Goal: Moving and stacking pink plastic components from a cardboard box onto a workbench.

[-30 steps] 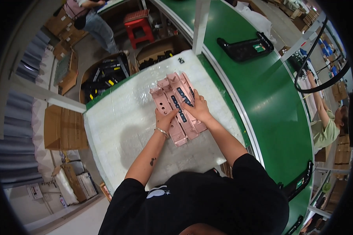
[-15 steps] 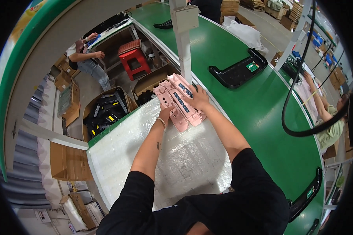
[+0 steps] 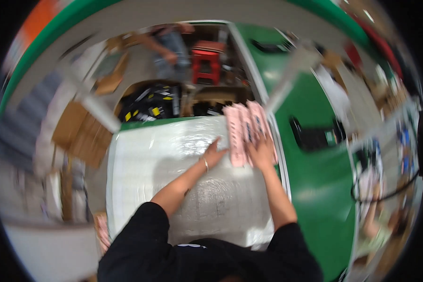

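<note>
Fingers spread, the bare right hand (image 3: pixel 261 151) rests on the long, ridged pink plastic pieces (image 3: pixel 235 136) — they lie beneath and ahead of it. Just left of them, the bare left hand (image 3: pixel 213 155) holds thumb and fingers apart; contact is unclear. A flat green conveyor belt (image 3: pixel 315 183) runs right of the right hand.

A red stool (image 3: pixel 206 63) stands beyond 2 cardboard boxes (image 3: pixel 216 94) holding black parts (image 3: pixel 150 103); left, a brown carton (image 3: pixel 83 134).
</note>
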Demonstrator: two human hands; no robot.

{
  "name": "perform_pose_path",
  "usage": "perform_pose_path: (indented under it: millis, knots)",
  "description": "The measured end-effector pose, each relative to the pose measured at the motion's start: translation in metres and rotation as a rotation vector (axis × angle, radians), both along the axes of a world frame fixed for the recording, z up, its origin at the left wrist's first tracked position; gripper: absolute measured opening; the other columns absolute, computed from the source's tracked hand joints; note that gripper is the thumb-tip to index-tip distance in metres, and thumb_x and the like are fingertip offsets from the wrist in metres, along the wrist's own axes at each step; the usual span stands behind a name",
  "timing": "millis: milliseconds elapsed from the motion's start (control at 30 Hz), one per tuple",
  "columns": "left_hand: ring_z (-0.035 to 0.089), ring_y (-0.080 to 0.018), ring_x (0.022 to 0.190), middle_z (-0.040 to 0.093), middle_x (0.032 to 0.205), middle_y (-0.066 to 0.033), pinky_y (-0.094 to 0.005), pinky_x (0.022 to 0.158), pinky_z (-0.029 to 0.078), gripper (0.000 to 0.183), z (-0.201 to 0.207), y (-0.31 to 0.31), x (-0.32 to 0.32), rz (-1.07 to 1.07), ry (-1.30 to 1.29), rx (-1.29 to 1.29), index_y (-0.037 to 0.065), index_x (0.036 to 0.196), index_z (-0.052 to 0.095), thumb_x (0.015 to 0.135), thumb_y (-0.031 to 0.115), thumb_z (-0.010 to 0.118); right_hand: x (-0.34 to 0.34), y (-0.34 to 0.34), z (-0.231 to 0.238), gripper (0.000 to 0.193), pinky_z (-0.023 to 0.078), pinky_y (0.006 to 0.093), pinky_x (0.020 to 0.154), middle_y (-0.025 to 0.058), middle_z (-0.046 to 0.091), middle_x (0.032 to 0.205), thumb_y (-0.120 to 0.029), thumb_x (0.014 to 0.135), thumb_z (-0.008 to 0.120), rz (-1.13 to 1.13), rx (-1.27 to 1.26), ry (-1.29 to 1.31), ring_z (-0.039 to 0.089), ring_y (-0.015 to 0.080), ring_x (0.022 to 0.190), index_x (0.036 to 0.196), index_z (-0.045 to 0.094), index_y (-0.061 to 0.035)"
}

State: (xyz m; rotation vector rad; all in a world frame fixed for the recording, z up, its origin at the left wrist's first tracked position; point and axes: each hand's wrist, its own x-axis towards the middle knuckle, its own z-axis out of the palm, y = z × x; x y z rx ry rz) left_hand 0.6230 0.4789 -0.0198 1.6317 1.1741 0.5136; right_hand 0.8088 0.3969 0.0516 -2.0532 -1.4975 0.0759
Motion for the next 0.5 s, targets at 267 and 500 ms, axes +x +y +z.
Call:
perform_pose_path:
  millis: [267, 500]
  knots:
    - [0.058, -0.0091, 0.076, 0.063, 0.082, -0.0027, -0.0251, 0.068, 0.047, 0.018, 0.037, -0.203, -0.228, 0.605, -0.415, 0.071, 0.006, 0.094, 0.059, 0.080, 0.016, 0.058, -0.193, -0.096, -0.025, 0.025, 0.042, 0.0294, 0.082, 0.0112, 0.056, 0.104, -0.008, 0.083, 0.054, 0.547, -0.211, 0.734, 0.054, 0.0179, 0.092, 0.106, 0.054, 0.0010]
    - [0.062, -0.0182, 0.078, 0.063, 0.081, -0.0104, -0.0288, 0.073, 0.049, 0.024, -0.071, -0.430, -0.414, 1.343, -0.091, -0.207, 0.007, 0.096, 0.057, 0.078, 0.022, 0.058, -0.424, -0.220, -0.042, 0.017, 0.045, 0.0229, 0.071, 0.0059, 0.060, 0.090, -0.002, 0.084, 0.050, 1.360, -1.113, 0.719, 0.056, 0.0107, 0.079, 0.100, 0.056, 0.0006]
